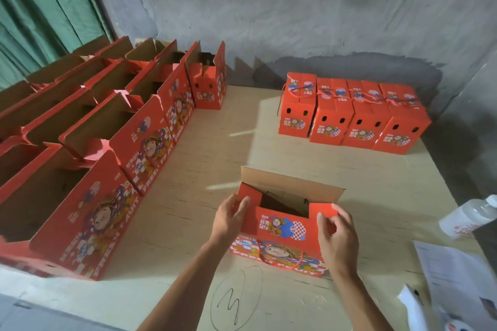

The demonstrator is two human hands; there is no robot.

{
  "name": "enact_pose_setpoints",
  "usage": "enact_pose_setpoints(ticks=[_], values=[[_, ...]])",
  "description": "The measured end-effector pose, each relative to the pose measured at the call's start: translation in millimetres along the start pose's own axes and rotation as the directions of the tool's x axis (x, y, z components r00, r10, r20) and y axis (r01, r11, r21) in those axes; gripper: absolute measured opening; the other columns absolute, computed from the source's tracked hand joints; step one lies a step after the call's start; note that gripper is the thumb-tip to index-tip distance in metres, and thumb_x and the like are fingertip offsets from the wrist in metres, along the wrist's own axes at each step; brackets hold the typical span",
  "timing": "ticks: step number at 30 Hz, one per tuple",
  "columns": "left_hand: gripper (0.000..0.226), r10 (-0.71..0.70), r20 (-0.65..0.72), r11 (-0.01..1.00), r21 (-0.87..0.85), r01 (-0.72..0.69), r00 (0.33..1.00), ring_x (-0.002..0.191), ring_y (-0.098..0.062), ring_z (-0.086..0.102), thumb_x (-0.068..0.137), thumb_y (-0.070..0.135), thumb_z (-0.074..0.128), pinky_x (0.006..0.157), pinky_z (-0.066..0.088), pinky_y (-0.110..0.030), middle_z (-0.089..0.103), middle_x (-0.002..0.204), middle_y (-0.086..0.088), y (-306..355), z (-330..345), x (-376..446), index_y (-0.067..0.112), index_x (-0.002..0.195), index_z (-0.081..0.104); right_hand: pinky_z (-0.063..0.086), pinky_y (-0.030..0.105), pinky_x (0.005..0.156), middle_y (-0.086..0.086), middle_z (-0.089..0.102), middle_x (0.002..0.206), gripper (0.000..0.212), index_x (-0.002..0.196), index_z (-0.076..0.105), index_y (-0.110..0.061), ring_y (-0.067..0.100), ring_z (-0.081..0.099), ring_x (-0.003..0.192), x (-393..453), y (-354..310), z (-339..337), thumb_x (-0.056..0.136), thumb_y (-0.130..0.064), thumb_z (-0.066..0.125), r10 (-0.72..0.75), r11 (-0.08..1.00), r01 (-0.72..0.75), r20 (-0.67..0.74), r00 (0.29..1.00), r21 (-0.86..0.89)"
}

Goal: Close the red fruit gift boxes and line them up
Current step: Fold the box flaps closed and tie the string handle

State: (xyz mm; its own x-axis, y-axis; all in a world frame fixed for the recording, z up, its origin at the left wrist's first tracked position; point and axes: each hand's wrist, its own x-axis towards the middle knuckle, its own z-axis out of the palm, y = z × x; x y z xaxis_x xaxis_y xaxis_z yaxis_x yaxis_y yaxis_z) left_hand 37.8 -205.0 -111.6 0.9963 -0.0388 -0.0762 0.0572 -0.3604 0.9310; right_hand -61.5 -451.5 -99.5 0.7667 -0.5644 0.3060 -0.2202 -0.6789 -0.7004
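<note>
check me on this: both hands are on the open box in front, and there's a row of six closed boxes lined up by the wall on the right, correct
Not quite. The head view shows four closed boxes in that row by the wall, not six. The rest holds: the left hand and right hand are both on the side flaps of the open box in front.

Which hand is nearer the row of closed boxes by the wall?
Right. The right hand grips the open box's right flap, on the side towards the closed row; the left hand holds the left flap, farther off.
</note>
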Motion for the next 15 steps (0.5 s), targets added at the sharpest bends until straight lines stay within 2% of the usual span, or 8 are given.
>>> enact_pose_setpoints(ticks=[3,4,5,7,9,11,13,15], values=[[0.027,0.005,0.000,0.998,-0.056,-0.005,1.000,0.061,-0.005,0.059,0.094,0.047,0.062,0.057,0.047,-0.027,0.065,0.069,0.011,-2.1,4.3,0.2,0.036,0.069,0.059,0.042,0.026,0.077,0.003,0.064,0.136,0.026,0.073,0.065,-0.008,0.022,0.068,0.108,1.5,1.0,0.1,0.094,-0.021,0.073,0.029,0.999,-0.029,0.007,1.000,0.014],[0.018,-0.003,0.006,0.998,-0.060,0.004,1.000,0.066,-0.002,0.063,0.094,0.045,0.062,0.060,0.051,-0.027,0.067,0.075,0.016,-2.6,4.7,1.0,0.040,0.077,0.064,0.042,0.026,0.079,0.004,0.064,0.136,0.022,0.077,0.066,-0.008,0.022,0.067,0.110,2.3,1.3,1.3,0.094,-0.020,0.073,0.031,0.999,-0.031,0.005,1.000,0.029],[0.006,-0.010,0.025,0.994,-0.105,0.013,1.000,0.078,0.000,0.067,0.096,0.041,0.063,0.069,0.056,-0.030,0.070,0.088,0.019,-1.9,4.5,0.7,0.041,0.095,0.069,0.044,0.027,0.081,0.006,0.063,0.137,0.017,0.085,0.067,-0.007,0.024,0.066,0.113,2.5,2.3,2.4,0.094,-0.020,0.073,0.030,0.999,-0.029,-0.003,1.000,0.046],[0.043,-0.084,0.082,0.968,-0.228,0.100,0.993,0.108,-0.013,0.069,0.100,0.032,0.066,0.089,0.061,-0.042,0.066,0.125,0.009,-0.3,5.1,0.6,0.031,0.142,0.054,0.047,0.030,0.089,0.011,0.059,0.142,0.022,0.106,0.066,-0.005,0.028,0.061,0.122,0.8,4.6,5.1,0.093,-0.021,0.074,0.048,0.995,-0.048,-0.009,0.999,0.087],[0.070,-0.182,0.103,0.947,-0.249,0.203,0.978,0.114,-0.023,0.068,0.098,0.037,0.068,0.093,0.060,-0.048,0.059,0.136,0.000,1.1,4.0,0.4,0.024,0.157,0.033,0.050,0.031,0.090,0.014,0.056,0.142,0.042,0.125,0.058,-0.006,0.030,0.061,0.122,0.2,7.4,6.3,0.093,-0.029,0.074,0.122,0.981,-0.122,0.011,0.993,0.152],[0.071,-0.197,0.097,0.961,-0.178,0.212,0.976,0.099,-0.024,0.074,0.090,0.051,0.067,0.084,0.063,-0.046,0.070,0.121,-0.004,4.1,2.5,1.0,0.016,0.149,0.046,0.052,0.023,0.075,0.012,0.066,0.130,0.055,0.138,0.050,-0.013,0.021,0.067,0.098,1.4,8.2,6.1,0.095,-0.042,0.069,0.220,0.958,-0.230,0.077,0.973,0.170],[0.059,-0.171,0.083,0.974,-0.138,0.181,0.982,0.089,-0.026,0.076,0.084,0.053,0.062,0.078,0.064,-0.046,0.076,0.101,-0.004,5.9,0.8,2.8,0.016,0.129,0.063,0.046,0.012,0.057,0.010,0.070,0.122,0.065,0.148,0.044,-0.016,0.007,0.063,0.075,3.0,10.9,5.8,0.096,-0.050,0.063,0.267,0.951,-0.285,0.145,0.953,0.121],[0.044,-0.173,0.079,0.972,-0.145,0.183,0.982,0.090,-0.029,0.076,0.088,0.049,0.061,0.080,0.063,-0.050,0.076,0.100,-0.006,7.5,1.5,2.6,0.022,0.122,0.065,0.044,0.010,0.052,0.008,0.068,0.125,0.067,0.152,0.042,-0.018,-0.003,0.058,0.072,4.1,13.5,5.8,0.097,-0.053,0.060,0.275,0.949,-0.297,0.181,0.944,0.105]])
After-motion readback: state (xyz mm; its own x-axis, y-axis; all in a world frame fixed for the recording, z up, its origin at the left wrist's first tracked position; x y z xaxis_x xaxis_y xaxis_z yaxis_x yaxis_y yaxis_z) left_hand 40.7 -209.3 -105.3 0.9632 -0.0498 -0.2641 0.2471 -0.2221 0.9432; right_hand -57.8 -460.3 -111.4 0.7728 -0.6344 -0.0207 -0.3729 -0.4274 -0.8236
